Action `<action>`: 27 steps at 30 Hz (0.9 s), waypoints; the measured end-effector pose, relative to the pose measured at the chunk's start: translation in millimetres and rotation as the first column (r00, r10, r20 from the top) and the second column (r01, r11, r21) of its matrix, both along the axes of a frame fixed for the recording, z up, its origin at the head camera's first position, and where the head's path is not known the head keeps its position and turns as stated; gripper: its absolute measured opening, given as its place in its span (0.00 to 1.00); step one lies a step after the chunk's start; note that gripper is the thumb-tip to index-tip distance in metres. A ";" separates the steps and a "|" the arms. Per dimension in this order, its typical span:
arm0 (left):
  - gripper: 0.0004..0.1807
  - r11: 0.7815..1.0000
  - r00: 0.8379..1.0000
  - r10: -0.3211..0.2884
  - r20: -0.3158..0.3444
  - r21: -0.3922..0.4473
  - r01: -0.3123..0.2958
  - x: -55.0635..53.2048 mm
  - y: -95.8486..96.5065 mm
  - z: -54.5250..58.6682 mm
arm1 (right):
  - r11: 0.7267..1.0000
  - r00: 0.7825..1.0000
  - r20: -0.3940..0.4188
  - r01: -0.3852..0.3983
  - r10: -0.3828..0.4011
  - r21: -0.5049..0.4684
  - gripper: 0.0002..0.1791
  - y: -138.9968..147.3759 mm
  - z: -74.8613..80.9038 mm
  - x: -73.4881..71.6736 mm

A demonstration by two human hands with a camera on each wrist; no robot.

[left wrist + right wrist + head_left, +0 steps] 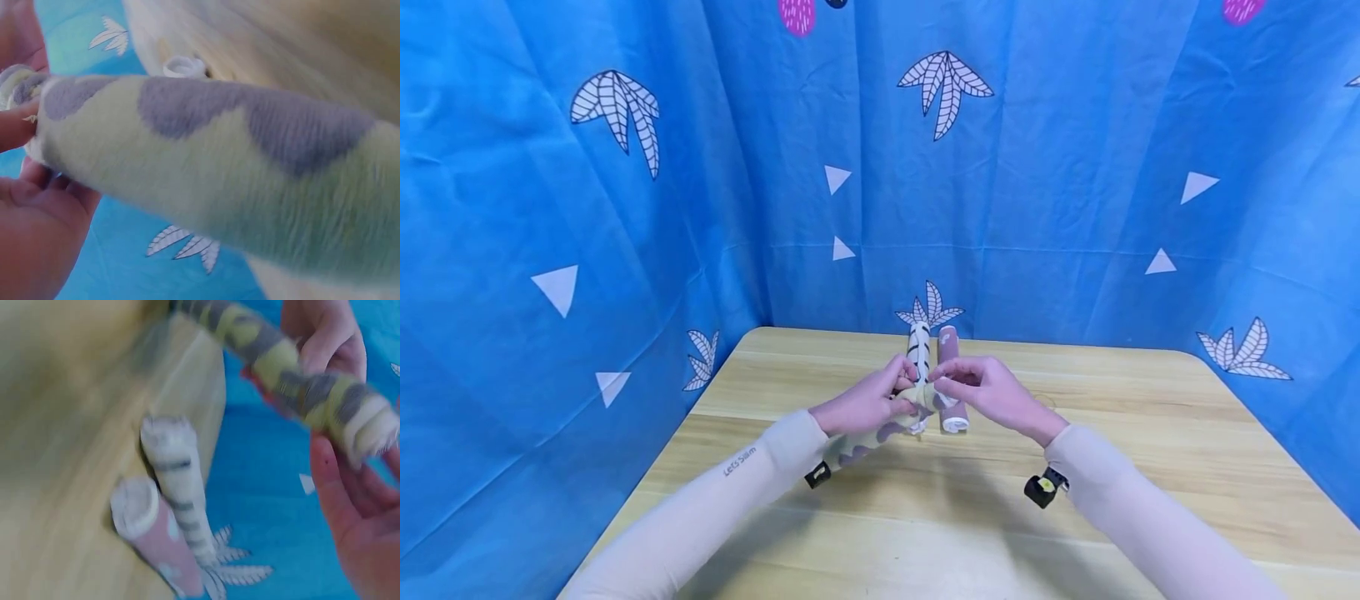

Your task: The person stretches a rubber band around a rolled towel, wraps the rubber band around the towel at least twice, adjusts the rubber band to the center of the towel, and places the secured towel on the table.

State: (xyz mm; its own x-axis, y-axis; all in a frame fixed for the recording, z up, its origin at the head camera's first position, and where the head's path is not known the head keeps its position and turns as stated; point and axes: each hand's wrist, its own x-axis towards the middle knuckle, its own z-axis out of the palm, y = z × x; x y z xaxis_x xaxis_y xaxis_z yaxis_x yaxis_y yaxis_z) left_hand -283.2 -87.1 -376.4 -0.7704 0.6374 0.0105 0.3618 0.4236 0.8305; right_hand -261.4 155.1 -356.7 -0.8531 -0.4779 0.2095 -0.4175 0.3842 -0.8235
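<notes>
A plush rolled towel (187, 144), pale green with grey-purple patches, slants above the table, its near part running back under my left forearm. My left hand (868, 400) grips it close to its far end, thumb and fingers around it. At that end my right hand (992, 396) pinches the cloth between thumb and fingers. The right wrist view shows a twist in the green towel (275, 359) by the left hand, and a pale rolled edge at its tip. Just beyond the hands lies a white rolled towel with black stripes (919, 342), partly hidden by them.
A pink rolled towel with white marks (165, 540) lies beside the striped one on the wooden table (1120, 417). Blue curtain (1060, 167) with leaf and triangle prints hangs behind the table and along its left side. Small black devices (1041, 490) are strapped to both wrists.
</notes>
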 end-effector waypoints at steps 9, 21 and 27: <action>0.15 0.998 0.991 -0.034 0.133 0.048 0.028 -5.2 -1.4 2.6 | 0.994 0.992 -0.110 -0.058 0.068 0.097 0.17 2.8 4.1 1.0; 0.20 0.989 0.861 0.069 -0.503 -0.080 -0.126 23.9 14.8 -15.2 | 0.997 0.993 0.086 0.076 -0.076 0.004 0.12 -2.4 -5.0 0.7; 0.24 0.989 0.697 -0.030 -0.716 -0.123 -0.084 26.0 12.4 -20.8 | 0.995 0.983 0.166 0.084 -0.073 -0.062 0.10 -2.2 -7.3 0.8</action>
